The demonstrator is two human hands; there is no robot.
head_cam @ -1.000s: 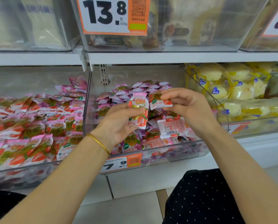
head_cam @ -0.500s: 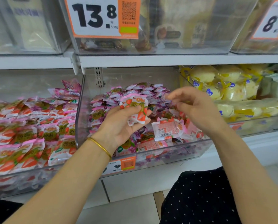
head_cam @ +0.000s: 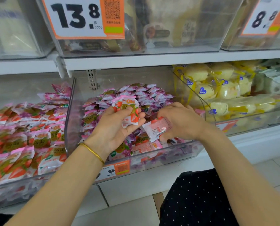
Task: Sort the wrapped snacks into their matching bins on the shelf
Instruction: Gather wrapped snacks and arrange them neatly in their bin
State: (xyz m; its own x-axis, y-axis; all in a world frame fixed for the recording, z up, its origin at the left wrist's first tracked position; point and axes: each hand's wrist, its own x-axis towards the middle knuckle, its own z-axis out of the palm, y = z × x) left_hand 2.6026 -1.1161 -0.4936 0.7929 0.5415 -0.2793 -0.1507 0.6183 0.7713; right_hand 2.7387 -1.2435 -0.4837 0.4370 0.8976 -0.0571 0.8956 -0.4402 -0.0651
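My left hand (head_cam: 116, 126) holds strawberry-print snack packs (head_cam: 127, 110) above the middle clear bin (head_cam: 152, 157), thumb pressed on the top one. That bin holds purple-wrapped snacks (head_cam: 145, 93) at the back and a few red strawberry ones in front. My right hand (head_cam: 183, 121) is down in the bin, fingers curled round another strawberry pack (head_cam: 157, 129) lying barcode side up. The left bin (head_cam: 13, 190) is full of matching strawberry-print packs (head_cam: 22, 141).
A right-hand bin (head_cam: 250, 124) holds yellow wrapped buns (head_cam: 206, 90). The upper shelf (head_cam: 152, 60) carries bins with price tags 13.8 (head_cam: 80, 17) and 8.8. A clear divider wall (head_cam: 70, 115) separates left and middle bins. My dotted dark clothing (head_cam: 196, 201) is at the lower right.
My right hand passed its small strawberry pack to the left hand, then dropped into the bin and closed on the barcode-up pack. The left hand stayed roughly in place.
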